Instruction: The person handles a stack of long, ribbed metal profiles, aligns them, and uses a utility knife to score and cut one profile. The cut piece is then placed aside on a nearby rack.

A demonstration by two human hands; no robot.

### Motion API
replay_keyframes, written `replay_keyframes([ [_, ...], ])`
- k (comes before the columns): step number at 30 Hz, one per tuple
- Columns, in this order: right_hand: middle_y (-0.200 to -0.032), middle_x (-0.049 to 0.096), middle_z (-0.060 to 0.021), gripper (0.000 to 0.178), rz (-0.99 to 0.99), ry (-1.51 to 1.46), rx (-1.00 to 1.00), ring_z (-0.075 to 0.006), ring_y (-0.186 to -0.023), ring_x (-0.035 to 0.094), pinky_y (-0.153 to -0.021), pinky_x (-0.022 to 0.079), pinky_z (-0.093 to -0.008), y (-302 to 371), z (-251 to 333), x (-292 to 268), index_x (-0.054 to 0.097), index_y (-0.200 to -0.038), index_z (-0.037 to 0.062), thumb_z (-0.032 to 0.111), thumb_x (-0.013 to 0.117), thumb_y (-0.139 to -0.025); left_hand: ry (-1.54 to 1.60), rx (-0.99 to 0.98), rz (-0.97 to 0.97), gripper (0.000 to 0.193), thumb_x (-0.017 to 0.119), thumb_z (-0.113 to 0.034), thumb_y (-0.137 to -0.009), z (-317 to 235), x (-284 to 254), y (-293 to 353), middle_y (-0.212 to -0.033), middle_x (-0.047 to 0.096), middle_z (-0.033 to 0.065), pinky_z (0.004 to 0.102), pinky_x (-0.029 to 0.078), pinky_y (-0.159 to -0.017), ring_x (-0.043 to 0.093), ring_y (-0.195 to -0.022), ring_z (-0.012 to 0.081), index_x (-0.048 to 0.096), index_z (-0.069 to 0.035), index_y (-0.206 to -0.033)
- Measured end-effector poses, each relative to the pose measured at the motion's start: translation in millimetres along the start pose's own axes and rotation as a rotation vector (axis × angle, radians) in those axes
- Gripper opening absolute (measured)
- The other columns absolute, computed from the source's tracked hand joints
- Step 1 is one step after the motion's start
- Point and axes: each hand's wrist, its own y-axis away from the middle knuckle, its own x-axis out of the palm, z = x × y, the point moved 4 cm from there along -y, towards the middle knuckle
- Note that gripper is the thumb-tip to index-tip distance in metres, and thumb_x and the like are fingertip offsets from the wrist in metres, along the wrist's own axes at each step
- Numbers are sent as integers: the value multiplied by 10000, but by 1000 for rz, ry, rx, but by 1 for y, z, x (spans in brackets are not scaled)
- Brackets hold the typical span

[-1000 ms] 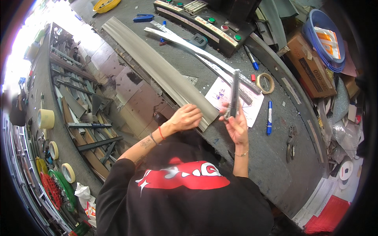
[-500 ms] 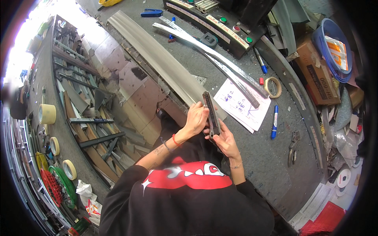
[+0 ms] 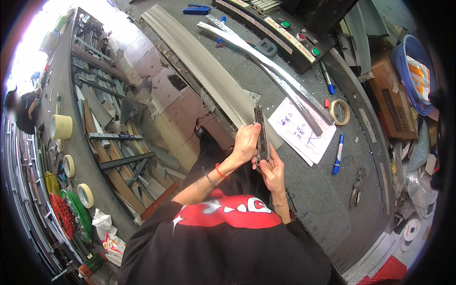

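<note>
Overall, the grey workbench [image 3: 318,204] carries a long grey profile [image 3: 199,71] along its left edge, two silver strips [image 3: 259,58] to the right of it, and paper sheets [image 3: 311,149] beneath the strips' near ends. At the profile's near end, a slim dark ridged piece [image 3: 259,118] is gripped on its far portion by the left hand [image 3: 245,143] and at its near end by the right hand [image 3: 274,173]. A blue marker [image 3: 338,154] lies right of the sheets.
</note>
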Motion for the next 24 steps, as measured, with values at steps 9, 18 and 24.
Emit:
replay_keyframes([
  [9,-1228,521,-155,626,-16,78,21,-205,-998,588,-881,485,-344,3,9,-3,197,-1440,-42,94,538,-933,-117,23,-2,549,279,-361,-1010,-1,5,-6,-638,520,156,415,340,-686,469,-620,341,512,-9,-659],
  [18,-1149,561,-128,583,-79,94,4,-167,-913,593,-824,488,-279,4,1,-6,218,-1428,-61,100,506,-947,-149,-58,-45,540,289,-344,-1011,-1,12,-8,-626,525,168,404,336,-680,463,-605,344,511,-11,-649],
  [24,-1013,579,-84,566,-167,66,-23,-123,-774,542,-697,461,-245,1,-1,-2,264,-1411,-66,133,521,-948,-158,-54,-57,538,283,-333,-1013,-2,11,-9,-646,546,181,406,335,-679,470,-610,351,510,-5,-652],
])
